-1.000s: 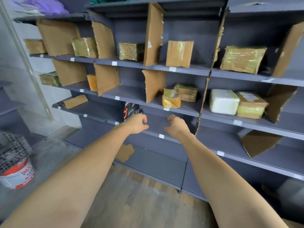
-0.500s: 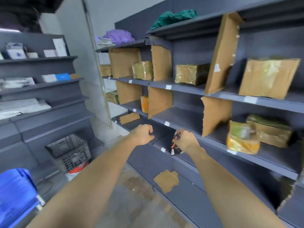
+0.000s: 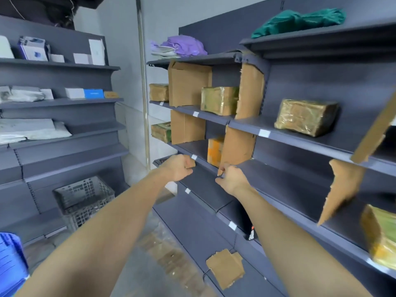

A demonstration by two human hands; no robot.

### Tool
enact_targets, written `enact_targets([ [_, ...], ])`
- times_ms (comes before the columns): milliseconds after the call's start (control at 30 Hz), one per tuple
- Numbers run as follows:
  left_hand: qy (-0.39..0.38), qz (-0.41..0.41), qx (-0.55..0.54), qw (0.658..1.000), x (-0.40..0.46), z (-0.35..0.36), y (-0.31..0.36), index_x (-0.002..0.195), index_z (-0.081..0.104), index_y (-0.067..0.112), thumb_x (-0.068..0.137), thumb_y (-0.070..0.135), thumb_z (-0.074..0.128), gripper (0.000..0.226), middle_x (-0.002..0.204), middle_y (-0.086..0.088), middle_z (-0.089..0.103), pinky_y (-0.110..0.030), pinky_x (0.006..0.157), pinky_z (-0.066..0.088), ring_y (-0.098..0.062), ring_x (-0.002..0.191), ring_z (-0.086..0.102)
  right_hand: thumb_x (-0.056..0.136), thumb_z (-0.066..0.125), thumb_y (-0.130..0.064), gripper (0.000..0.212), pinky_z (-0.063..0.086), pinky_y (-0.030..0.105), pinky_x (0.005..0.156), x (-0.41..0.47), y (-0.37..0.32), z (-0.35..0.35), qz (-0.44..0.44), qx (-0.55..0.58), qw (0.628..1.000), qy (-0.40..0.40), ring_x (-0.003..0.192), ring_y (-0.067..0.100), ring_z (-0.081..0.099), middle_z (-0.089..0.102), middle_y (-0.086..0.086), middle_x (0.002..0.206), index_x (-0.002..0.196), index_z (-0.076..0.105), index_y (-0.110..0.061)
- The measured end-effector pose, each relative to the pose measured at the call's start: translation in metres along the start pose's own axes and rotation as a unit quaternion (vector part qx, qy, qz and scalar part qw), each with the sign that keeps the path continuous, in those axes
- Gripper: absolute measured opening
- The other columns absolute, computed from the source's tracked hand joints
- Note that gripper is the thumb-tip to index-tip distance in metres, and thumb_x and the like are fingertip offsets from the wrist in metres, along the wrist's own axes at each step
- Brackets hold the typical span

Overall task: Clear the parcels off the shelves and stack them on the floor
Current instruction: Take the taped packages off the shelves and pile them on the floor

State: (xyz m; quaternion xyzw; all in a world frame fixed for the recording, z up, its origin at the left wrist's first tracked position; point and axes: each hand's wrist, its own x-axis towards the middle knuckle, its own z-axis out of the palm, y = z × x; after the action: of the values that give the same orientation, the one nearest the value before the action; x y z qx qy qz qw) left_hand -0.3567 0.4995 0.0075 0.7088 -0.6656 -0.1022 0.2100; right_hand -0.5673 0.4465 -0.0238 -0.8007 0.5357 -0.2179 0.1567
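Note:
Grey shelves (image 3: 300, 142) on the right hold several tape-wrapped brown parcels (image 3: 220, 100), one more parcel (image 3: 306, 116) further right, and a small orange parcel (image 3: 215, 152) tucked beside a cardboard divider (image 3: 237, 146). My left hand (image 3: 179, 168) hovers in front of that shelf's edge, left of the orange parcel, with its fingers curled and nothing in it. My right hand (image 3: 230, 179) is at the shelf edge just below the orange parcel, fingers curled, holding nothing that I can see. A yellow-green parcel (image 3: 379, 234) lies at the far right.
A grey plastic crate (image 3: 83, 194) stands on the floor at the left, and a blue bin (image 3: 10, 260) sits at the lower left. A second shelf unit (image 3: 64, 103) on the left carries white packets. A loose cardboard piece (image 3: 225, 269) lies on the bottom shelf, and a black item (image 3: 249, 232) sits one shelf up.
My view has swung to the left along the shelves. Both hands moved left and up, from the black item to the shelf with the orange parcel.

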Motion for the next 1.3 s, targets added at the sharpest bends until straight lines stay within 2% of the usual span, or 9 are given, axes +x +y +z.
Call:
enact_targets([
  [133,0.014,0.007,-0.032,0.999,0.065,-0.035,-0.055,0.108,0.060,0.005,0.091,0.026,0.065,0.028,0.088,-0.002,0.055,-0.028,0.069,0.043,-0.021,0.079,0.053,0.094,0.061,-0.022,0.048,0.051,0.038,0.094,0.070,-0.049,0.010,0.000,0.004,1.000,0.020,0.118,0.029,0.055,0.052,0.010,0.136,0.139,0.047,-0.013],
  [300,0.007,0.041,-0.021,0.999,0.149,-0.069,-0.115,0.113,0.061,0.011,0.090,0.030,0.068,0.030,0.112,-0.008,0.064,-0.035,0.088,0.050,-0.025,0.099,0.059,0.093,0.061,-0.026,0.044,0.048,0.035,0.095,0.156,-0.093,0.026,-0.001,0.005,0.997,0.082,0.116,0.028,0.056,0.054,0.010,0.132,0.134,0.050,-0.014],
  [400,0.011,0.043,-0.026,0.999,0.196,-0.081,-0.140,0.105,0.063,0.007,0.089,0.030,0.069,0.029,0.110,-0.017,0.065,-0.037,0.092,0.050,-0.031,0.101,0.061,0.093,0.061,-0.026,0.043,0.049,0.038,0.096,0.197,-0.102,0.029,0.013,-0.020,0.996,0.085,0.116,0.028,0.055,0.052,0.010,0.131,0.133,0.050,-0.015],
  [533,0.007,0.068,-0.068,0.995,0.253,-0.097,-0.152,0.112,0.062,0.006,0.091,0.024,0.066,0.028,0.109,-0.011,0.065,-0.038,0.098,0.048,-0.026,0.103,0.060,0.094,0.060,-0.027,0.045,0.048,0.037,0.097,0.258,-0.103,0.014,0.039,-0.021,0.991,0.124,0.121,0.029,0.054,0.052,0.011,0.135,0.136,0.049,-0.013],
  [767,0.054,0.097,-0.145,0.983,0.378,-0.107,-0.160,0.114,0.066,0.009,0.092,0.028,0.069,0.029,0.109,-0.006,0.068,-0.027,0.090,0.047,-0.020,0.103,0.063,0.094,0.058,-0.021,0.040,0.049,0.040,0.094,0.374,-0.085,-0.009,0.043,-0.024,0.972,0.229,0.114,0.037,0.055,0.051,0.014,0.132,0.130,0.050,-0.008],
  [900,0.051,0.100,-0.140,0.984,0.441,-0.100,-0.154,0.111,0.067,0.006,0.093,0.023,0.068,0.026,0.103,-0.005,0.067,-0.022,0.080,0.042,-0.021,0.102,0.063,0.090,0.062,-0.024,0.051,0.044,0.047,0.097,0.432,-0.062,-0.022,0.130,0.005,0.936,0.328,0.119,0.041,0.046,0.046,0.021,0.130,0.129,0.041,0.001],
  [1000,0.047,0.116,-0.135,0.983,0.482,-0.097,-0.144,0.117,0.064,0.008,0.094,0.028,0.067,0.031,0.111,-0.006,0.068,-0.023,0.084,0.044,-0.020,0.105,0.062,0.090,0.064,-0.029,0.056,0.040,0.050,0.102,0.461,-0.045,-0.029,0.164,0.032,0.910,0.381,0.123,0.042,0.042,0.041,0.022,0.132,0.129,0.037,0.001],
  [1167,0.007,0.110,-0.208,0.972,0.547,-0.086,-0.123,0.136,0.049,0.007,0.093,0.034,0.067,0.053,0.130,-0.011,0.060,-0.036,0.100,0.046,-0.025,0.116,0.058,0.085,0.070,-0.047,0.084,0.040,0.049,0.107,0.487,-0.020,-0.038,0.255,0.047,0.932,0.254,0.131,0.041,0.040,0.032,0.020,0.146,0.143,0.027,-0.003],
  [1300,-0.042,0.097,-0.293,0.950,0.584,-0.080,-0.103,0.150,0.031,0.009,0.090,0.037,0.069,0.076,0.146,-0.009,0.046,-0.038,0.110,0.039,-0.024,0.129,0.049,0.089,0.069,-0.041,0.082,0.045,0.039,0.101,0.497,-0.019,-0.035,0.259,0.080,0.933,0.237,0.126,0.035,0.052,0.050,0.016,0.142,0.149,0.025,-0.007],
])
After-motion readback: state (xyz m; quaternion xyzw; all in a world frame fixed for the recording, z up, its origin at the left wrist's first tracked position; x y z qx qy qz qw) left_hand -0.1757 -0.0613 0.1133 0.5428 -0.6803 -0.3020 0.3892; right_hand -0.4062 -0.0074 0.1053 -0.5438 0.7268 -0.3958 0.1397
